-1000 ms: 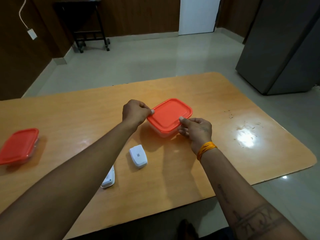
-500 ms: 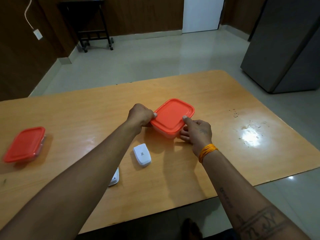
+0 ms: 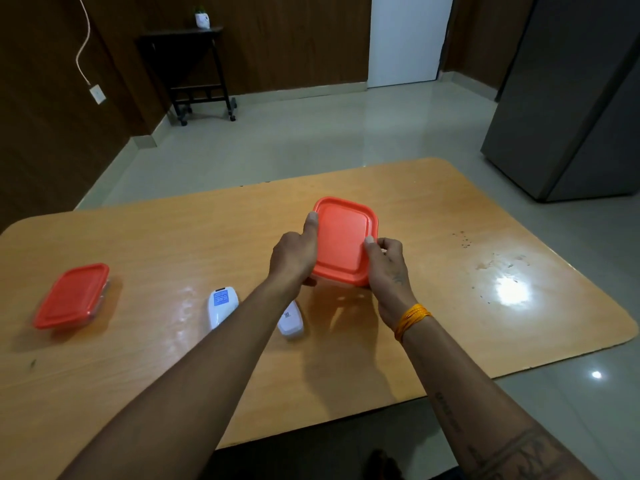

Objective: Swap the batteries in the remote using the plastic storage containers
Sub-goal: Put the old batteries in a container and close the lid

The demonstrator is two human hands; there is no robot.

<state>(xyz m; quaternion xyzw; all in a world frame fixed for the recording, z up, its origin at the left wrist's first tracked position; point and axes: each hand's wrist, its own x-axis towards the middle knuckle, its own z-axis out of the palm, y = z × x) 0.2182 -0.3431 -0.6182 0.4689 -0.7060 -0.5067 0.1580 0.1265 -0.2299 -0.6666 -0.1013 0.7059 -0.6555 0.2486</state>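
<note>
Grip: both hands — left, right — clasp box | change: lifted off desk, tilted toward camera | meaning: lid removal next, remote waits.

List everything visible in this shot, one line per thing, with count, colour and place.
held container: 1, orange lid, lifted above table centre
second container: 1, orange lid, table's left side
remote body: 1, white with blue label, left of the left forearm
battery cover: 1, white, between the forearms
table: 1, light wood
side stand: 1, dark, back wall
small pot: 1, white, on stand
fridge: 1, grey, right
left hand: grips container's left edge
right hand: grips its right edge, orange wrist thread
</note>
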